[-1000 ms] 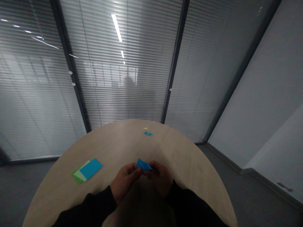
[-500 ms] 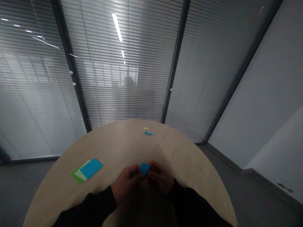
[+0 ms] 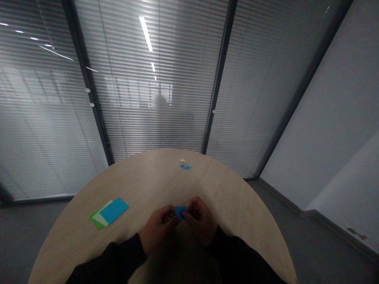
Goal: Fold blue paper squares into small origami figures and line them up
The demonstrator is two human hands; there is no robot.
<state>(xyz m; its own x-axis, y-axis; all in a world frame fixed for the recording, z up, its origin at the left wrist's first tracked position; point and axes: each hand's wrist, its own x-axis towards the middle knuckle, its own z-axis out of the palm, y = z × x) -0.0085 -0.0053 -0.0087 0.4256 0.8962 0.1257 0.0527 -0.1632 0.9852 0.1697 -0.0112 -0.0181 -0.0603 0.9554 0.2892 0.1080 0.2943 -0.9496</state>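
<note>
A small folded piece of blue paper (image 3: 179, 212) is held between my two hands, just above the near part of the table. My left hand (image 3: 158, 225) pinches its left side between thumb and fingers. At its right edge, my right hand (image 3: 201, 219) has the thumb against the paper, while the index finger is curled and lifted a little. The paper's lower side is partly covered by my fingers.
Left of my hands, blue, pale green and green paper sheets (image 3: 114, 212) lie overlapped on the round wooden table (image 3: 154, 177). Farther back sit a small yellow folded star (image 3: 182, 160) and two small blue folded pieces (image 3: 185, 167). Blinds-covered glass panels (image 3: 160, 122) stand behind.
My right index finger has lifted off the paper and curled upward. The blue paper has changed from a flat-looking square to a narrower, bent shape.
</note>
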